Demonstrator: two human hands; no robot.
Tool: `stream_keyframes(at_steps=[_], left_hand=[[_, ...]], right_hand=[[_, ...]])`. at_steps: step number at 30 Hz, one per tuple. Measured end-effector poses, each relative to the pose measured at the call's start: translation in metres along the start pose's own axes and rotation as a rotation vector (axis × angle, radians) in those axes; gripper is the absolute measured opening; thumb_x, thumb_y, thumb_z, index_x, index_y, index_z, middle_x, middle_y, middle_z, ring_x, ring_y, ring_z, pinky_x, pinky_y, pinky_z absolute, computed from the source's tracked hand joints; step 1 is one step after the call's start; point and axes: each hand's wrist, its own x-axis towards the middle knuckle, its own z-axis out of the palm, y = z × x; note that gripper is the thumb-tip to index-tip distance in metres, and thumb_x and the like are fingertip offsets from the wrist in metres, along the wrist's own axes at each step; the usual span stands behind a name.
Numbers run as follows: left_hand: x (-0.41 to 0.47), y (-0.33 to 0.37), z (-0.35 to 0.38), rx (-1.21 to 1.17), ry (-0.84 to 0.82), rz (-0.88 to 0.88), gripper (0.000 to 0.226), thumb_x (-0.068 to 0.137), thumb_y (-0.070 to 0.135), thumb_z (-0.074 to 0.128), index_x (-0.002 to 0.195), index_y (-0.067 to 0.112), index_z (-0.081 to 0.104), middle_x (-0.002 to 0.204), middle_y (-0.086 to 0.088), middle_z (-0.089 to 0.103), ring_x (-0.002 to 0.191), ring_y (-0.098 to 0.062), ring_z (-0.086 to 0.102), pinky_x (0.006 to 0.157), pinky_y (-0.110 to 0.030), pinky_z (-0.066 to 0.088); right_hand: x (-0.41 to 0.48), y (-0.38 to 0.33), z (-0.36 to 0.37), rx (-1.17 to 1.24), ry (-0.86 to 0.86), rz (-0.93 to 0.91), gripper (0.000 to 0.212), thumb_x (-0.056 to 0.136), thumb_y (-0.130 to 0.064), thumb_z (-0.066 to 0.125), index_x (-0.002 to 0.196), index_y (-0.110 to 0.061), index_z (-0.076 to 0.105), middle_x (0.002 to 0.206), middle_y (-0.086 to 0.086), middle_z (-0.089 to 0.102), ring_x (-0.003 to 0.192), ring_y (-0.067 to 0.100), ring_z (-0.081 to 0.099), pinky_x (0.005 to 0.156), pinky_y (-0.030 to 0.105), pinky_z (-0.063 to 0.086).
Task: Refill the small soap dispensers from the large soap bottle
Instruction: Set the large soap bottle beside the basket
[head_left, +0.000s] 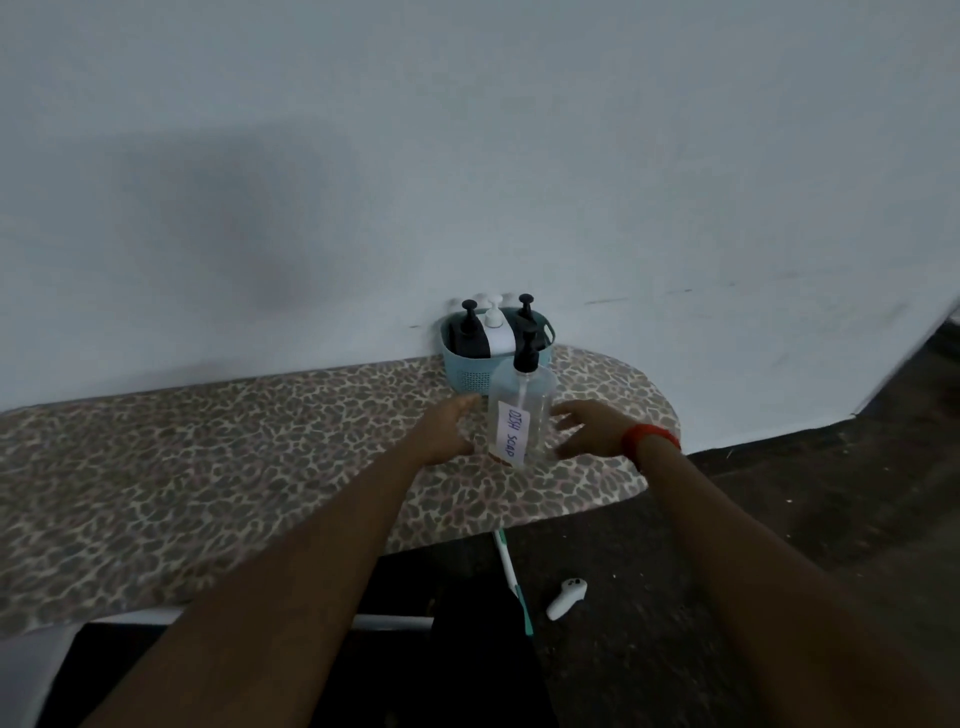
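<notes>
A clear dispenser bottle (521, 415) with a black pump and a white "DISH SOAP" label stands upright on the leopard-print board (234, 457). My left hand (448, 428) is just left of it, fingers relaxed, apart from the bottle or barely at its side. On the bottle's right, my right hand (587, 428) hovers with spread fingers and a red band at the wrist. Behind the bottle, a teal basket (462, 371) against the wall holds several pump dispensers, some black (467, 332) and some white (496, 327).
The board's rounded end lies right of my right hand, with dark floor beyond. A white controller (566, 597) lies on the floor beneath the board's edge, beside a white and teal leg (511, 577). A pale wall stands close behind the basket.
</notes>
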Motion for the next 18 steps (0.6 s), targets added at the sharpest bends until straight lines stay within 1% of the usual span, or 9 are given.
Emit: stream_keyframes(at_steps=[1, 3, 6, 8, 10, 12, 15, 16, 18], left_hand=[[-0.002, 0.004, 0.003, -0.017, -0.002, 0.022, 0.082, 0.075, -0.003, 0.078, 0.148, 0.009, 0.041, 0.15, -0.009, 0.046, 0.136, -0.024, 0.045, 0.109, -0.045, 0.042], [-0.004, 0.012, 0.008, -0.057, -0.001, 0.074, 0.074, 0.077, -0.001, 0.078, 0.143, 0.008, 0.047, 0.144, -0.01, 0.052, 0.132, -0.024, 0.05, 0.106, -0.042, 0.045], [-0.007, 0.019, 0.014, -0.114, -0.002, 0.084, 0.057, 0.085, 0.0, 0.072, 0.137, 0.004, 0.052, 0.136, -0.013, 0.059, 0.125, -0.028, 0.057, 0.105, -0.045, 0.046], [-0.009, 0.02, 0.017, -0.123, 0.029, 0.082, 0.044, 0.09, 0.0, 0.065, 0.134, 0.001, 0.055, 0.132, -0.015, 0.062, 0.122, -0.03, 0.06, 0.104, -0.048, 0.047], [-0.012, 0.021, 0.018, -0.11, 0.082, 0.104, 0.035, 0.094, 0.001, 0.061, 0.129, 0.002, 0.06, 0.128, -0.015, 0.065, 0.117, -0.028, 0.062, 0.101, -0.047, 0.049], [-0.016, 0.022, 0.017, -0.112, 0.137, 0.131, 0.033, 0.095, 0.002, 0.059, 0.127, 0.003, 0.063, 0.126, -0.013, 0.066, 0.114, -0.027, 0.064, 0.098, -0.04, 0.051], [-0.025, 0.019, 0.006, -0.163, 0.206, 0.137, 0.035, 0.095, 0.002, 0.058, 0.13, 0.005, 0.061, 0.127, -0.012, 0.066, 0.113, -0.023, 0.064, 0.094, -0.033, 0.051], [-0.028, 0.017, -0.001, -0.18, 0.236, 0.134, 0.037, 0.095, 0.003, 0.059, 0.131, 0.006, 0.06, 0.128, -0.011, 0.065, 0.112, -0.019, 0.064, 0.092, -0.028, 0.05], [-0.035, 0.01, -0.02, -0.183, 0.316, 0.121, 0.039, 0.094, 0.005, 0.061, 0.133, 0.007, 0.059, 0.128, -0.01, 0.066, 0.107, -0.013, 0.063, 0.086, -0.015, 0.047]], right_hand=[[-0.002, -0.001, 0.007, 0.071, 0.063, -0.025, 0.072, 0.078, -0.017, 0.084, 0.142, -0.02, 0.051, 0.136, 0.005, 0.059, 0.122, 0.024, 0.057, 0.096, 0.038, 0.051], [-0.005, -0.005, 0.017, 0.163, 0.162, -0.072, 0.06, 0.078, -0.012, 0.083, 0.133, -0.016, 0.06, 0.131, 0.009, 0.063, 0.114, 0.026, 0.063, 0.098, 0.044, 0.053], [-0.008, -0.01, 0.027, 0.189, 0.229, -0.117, 0.045, 0.078, -0.01, 0.082, 0.121, -0.007, 0.067, 0.119, 0.011, 0.069, 0.104, 0.028, 0.067, 0.096, 0.05, 0.053], [-0.01, -0.011, 0.032, 0.198, 0.257, -0.128, 0.042, 0.08, -0.009, 0.08, 0.119, -0.007, 0.067, 0.117, 0.009, 0.07, 0.103, 0.028, 0.068, 0.095, 0.049, 0.054], [-0.012, -0.012, 0.036, 0.164, 0.272, -0.153, 0.043, 0.083, -0.009, 0.078, 0.123, -0.007, 0.064, 0.118, 0.009, 0.069, 0.106, 0.027, 0.067, 0.095, 0.046, 0.054], [-0.013, -0.016, 0.041, 0.191, 0.282, -0.173, 0.045, 0.085, -0.004, 0.075, 0.127, -0.005, 0.059, 0.12, 0.011, 0.068, 0.109, 0.028, 0.065, 0.094, 0.044, 0.054], [-0.011, -0.031, 0.047, 0.375, 0.286, -0.159, 0.046, 0.085, 0.007, 0.07, 0.123, -0.006, 0.049, 0.123, 0.016, 0.064, 0.11, 0.029, 0.064, 0.085, 0.035, 0.057], [-0.008, -0.039, 0.048, 0.396, 0.3, -0.174, 0.044, 0.084, 0.007, 0.071, 0.121, -0.005, 0.048, 0.124, 0.016, 0.064, 0.11, 0.029, 0.064, 0.083, 0.032, 0.057], [0.002, -0.061, 0.051, 0.378, 0.317, -0.225, 0.043, 0.085, 0.005, 0.071, 0.121, 0.0, 0.05, 0.124, 0.016, 0.063, 0.111, 0.03, 0.063, 0.086, 0.034, 0.055]])
